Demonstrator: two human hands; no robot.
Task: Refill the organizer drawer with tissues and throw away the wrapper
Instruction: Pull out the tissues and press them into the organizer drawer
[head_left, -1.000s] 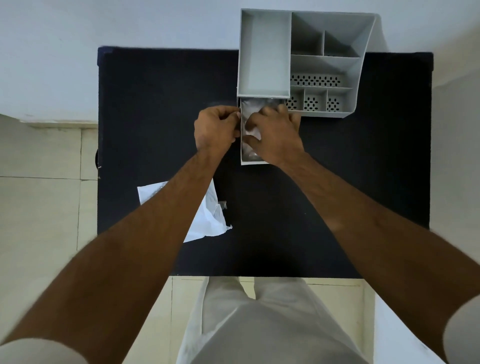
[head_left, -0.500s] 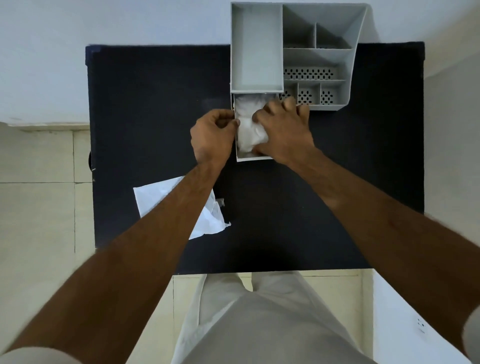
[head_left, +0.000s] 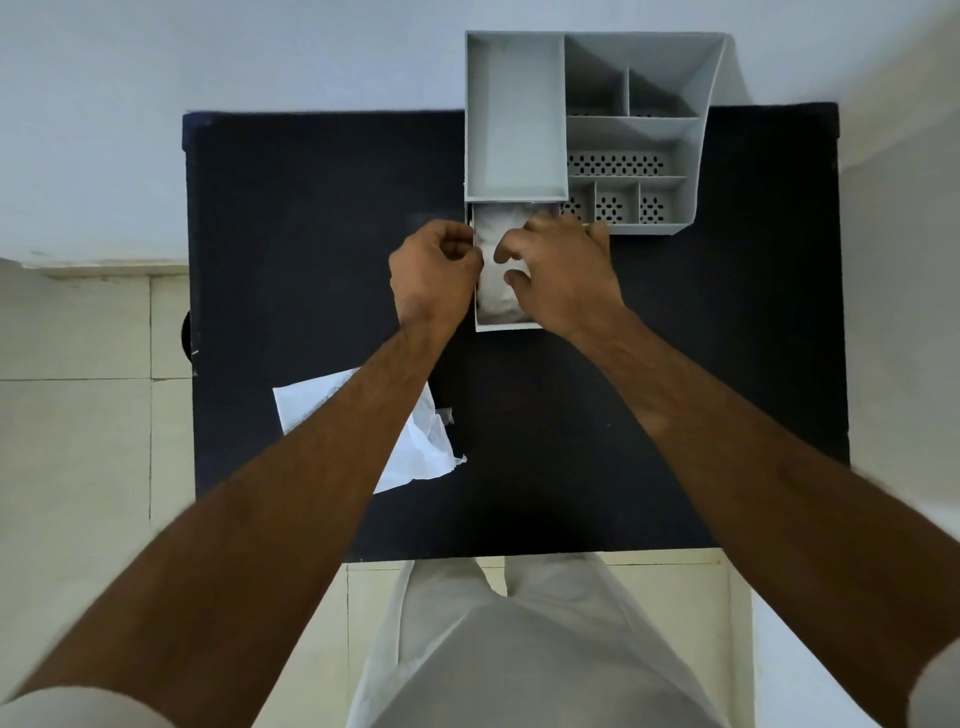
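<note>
The tissues (head_left: 496, 280) already sit in the pulled-out drawer (head_left: 506, 326) of the grey organizer (head_left: 691, 171). The left hand (head_left: 434, 273) curls against the drawer's side, while the right hand (head_left: 563, 275) presses them down, fingers spread. The wrapper (head_left: 415, 441) lies on the table (head_left: 311, 234) nearer the person, not yet discarded.

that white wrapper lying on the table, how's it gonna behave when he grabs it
The wrapper looks thin and creased with a torn edge, so it will probably be floppy and crumple in the hand. It lies flat on the black table, so it is likely very light and may slide.
</note>
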